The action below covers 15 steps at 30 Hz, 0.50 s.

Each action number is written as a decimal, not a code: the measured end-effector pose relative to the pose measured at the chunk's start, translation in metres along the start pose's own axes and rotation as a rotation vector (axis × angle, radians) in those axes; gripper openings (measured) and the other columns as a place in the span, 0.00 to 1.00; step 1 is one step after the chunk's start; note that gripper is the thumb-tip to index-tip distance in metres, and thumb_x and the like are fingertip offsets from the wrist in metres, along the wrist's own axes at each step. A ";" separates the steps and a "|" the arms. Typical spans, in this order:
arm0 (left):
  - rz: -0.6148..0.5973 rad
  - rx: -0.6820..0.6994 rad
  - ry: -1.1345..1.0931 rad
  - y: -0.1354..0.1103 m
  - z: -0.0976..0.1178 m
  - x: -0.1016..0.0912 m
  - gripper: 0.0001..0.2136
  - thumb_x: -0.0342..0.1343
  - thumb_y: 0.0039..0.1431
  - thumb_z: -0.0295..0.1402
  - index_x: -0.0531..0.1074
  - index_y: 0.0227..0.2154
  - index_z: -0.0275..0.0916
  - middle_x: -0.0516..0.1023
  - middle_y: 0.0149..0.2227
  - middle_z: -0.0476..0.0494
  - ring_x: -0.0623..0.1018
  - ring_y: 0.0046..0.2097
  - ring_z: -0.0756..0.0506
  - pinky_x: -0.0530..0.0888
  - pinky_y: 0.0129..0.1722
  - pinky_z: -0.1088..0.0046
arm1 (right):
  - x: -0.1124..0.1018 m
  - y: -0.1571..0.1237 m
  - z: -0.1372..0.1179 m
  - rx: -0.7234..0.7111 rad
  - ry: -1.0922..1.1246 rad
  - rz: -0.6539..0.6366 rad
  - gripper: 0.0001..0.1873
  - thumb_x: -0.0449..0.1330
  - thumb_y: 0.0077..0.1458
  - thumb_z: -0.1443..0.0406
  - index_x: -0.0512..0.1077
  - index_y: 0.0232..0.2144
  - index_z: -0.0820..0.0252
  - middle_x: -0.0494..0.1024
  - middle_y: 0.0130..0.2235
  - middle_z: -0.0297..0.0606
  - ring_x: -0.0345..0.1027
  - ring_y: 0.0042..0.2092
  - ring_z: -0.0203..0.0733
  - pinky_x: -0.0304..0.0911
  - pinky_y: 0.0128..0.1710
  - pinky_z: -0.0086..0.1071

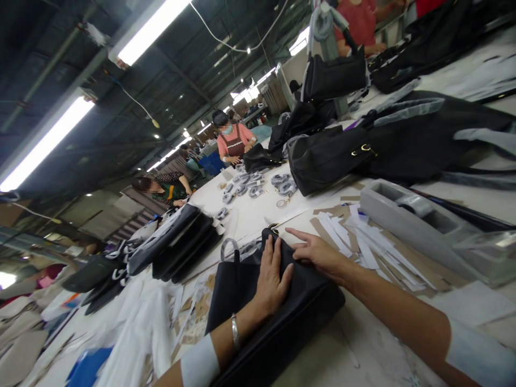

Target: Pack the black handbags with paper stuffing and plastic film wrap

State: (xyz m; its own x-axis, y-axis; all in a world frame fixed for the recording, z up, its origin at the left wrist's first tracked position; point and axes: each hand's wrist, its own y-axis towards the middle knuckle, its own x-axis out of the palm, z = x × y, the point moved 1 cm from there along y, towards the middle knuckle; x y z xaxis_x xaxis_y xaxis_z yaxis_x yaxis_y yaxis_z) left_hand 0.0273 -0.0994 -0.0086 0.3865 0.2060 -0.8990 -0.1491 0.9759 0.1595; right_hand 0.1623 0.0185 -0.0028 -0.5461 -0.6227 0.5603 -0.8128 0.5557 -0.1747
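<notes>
A black handbag [306, 303] lies on the worktable in front of me, its strap loop [236, 252] standing up at the far edge. My left hand [273, 277] rests flat on the bag with the fingers stretched out, a silver bracelet at the wrist. At the bag's far right edge is my right hand [316, 251], its index finger pointing left and the other fingers bent against the black material. Neither hand grasps anything that I can see. Part of the bag is hidden under my left forearm.
Stacked black bags [181, 242] stand to the left; more black bags [326, 161] lie at the right. A grey tape dispenser [419, 226] sits beside paper strips [363, 242]. Wrapped coiled straps [245, 185] lie farther back. Two co-workers [236, 142] [163, 188] are across the table.
</notes>
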 end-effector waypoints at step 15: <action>0.100 0.009 0.182 0.010 -0.012 0.015 0.35 0.52 0.62 0.44 0.45 0.68 0.46 0.38 0.72 0.36 0.43 0.71 0.33 0.51 0.65 0.43 | 0.011 -0.048 -0.044 0.162 -0.765 0.176 0.47 0.62 0.47 0.41 0.59 0.64 0.51 0.63 0.65 0.43 0.51 0.66 0.57 0.42 0.66 0.49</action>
State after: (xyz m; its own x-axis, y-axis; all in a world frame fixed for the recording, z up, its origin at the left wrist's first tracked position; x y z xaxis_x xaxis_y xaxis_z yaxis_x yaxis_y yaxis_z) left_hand 0.0206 -0.0876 -0.0256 0.1993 0.2862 -0.9372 -0.1705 0.9520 0.2544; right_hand 0.2044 0.0088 0.0479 -0.6093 -0.7707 -0.1867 -0.6888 0.6310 -0.3568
